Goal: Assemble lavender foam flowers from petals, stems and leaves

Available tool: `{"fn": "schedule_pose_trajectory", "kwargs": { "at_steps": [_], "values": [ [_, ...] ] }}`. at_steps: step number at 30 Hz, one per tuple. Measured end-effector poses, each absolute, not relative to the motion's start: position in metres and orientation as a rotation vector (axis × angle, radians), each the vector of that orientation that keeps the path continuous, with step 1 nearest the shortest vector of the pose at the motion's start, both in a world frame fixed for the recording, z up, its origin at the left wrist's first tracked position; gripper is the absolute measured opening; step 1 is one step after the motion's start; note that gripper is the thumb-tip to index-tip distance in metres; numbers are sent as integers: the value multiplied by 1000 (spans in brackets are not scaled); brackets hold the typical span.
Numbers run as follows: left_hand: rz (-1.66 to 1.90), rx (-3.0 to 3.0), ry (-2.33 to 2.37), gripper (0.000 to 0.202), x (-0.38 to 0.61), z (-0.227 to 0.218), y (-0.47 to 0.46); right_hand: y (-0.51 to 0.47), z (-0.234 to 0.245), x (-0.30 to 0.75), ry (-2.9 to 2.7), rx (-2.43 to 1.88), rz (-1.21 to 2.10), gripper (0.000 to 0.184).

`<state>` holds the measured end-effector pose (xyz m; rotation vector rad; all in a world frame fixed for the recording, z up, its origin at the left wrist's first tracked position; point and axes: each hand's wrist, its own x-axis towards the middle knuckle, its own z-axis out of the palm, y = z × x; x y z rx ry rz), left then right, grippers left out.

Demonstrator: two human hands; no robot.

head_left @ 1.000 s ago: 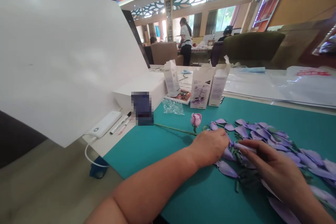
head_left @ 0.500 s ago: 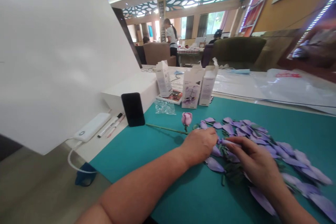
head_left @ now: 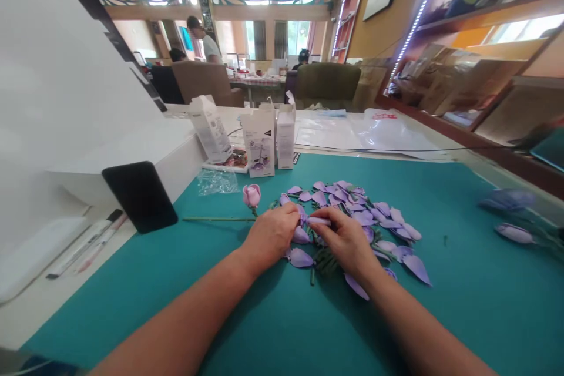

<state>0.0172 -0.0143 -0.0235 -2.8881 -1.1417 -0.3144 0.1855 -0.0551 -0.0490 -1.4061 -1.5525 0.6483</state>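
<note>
My left hand [head_left: 271,235] and my right hand [head_left: 344,239] meet over a heap of purple petals [head_left: 365,217] on a teal mat [head_left: 462,282]. Both hands are closed in a pinch on one small purple piece [head_left: 318,221] held between them. A pink rose bud [head_left: 251,194] on a green stem [head_left: 218,219] lies just left of my left hand. Green leaf pieces [head_left: 326,259] lie under my right wrist.
Three white cartons [head_left: 259,140] stand at the mat's far edge beside a crumpled clear bag [head_left: 217,181]. A black phone [head_left: 138,195] leans on a white box [head_left: 132,150], with pens [head_left: 90,241] at the left. More purple flowers [head_left: 511,217] lie at the right. People are at far tables.
The camera has swung to the right and down, so the petals now sit mid-frame. Both hands have stayed together on the purple piece, drawn a little closer.
</note>
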Motion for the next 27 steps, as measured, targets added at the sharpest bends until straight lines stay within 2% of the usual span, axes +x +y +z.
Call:
{"fn": "schedule_pose_trajectory", "kwargs": {
  "at_steps": [2,5,7,10,14,23,27],
  "values": [
    [-313,-2886,-1164,20,17,-24,-13,-56,-45,185,-1575,-1406,567,15],
    [-375,-2856,-1211,23,15,-25,-9,-60,-34,186,-1628,-1373,262,27],
    [-429,-2835,-1237,25,13,-26,-7,-66,-26,185,-1649,-1353,128,26],
    [-470,-2817,-1256,27,10,-26,-4,-73,-18,181,-1727,-1314,125,17],
    [-495,-2798,-1269,27,8,-25,-4,-73,-14,191,-1761,-1324,123,24],
    [-520,-2842,-1199,26,9,-25,-4,-63,12,267,-1382,-1611,121,28],
    [-548,-2846,-1191,25,9,-26,-4,-60,5,285,-1320,-1656,133,27]
  ]
}}
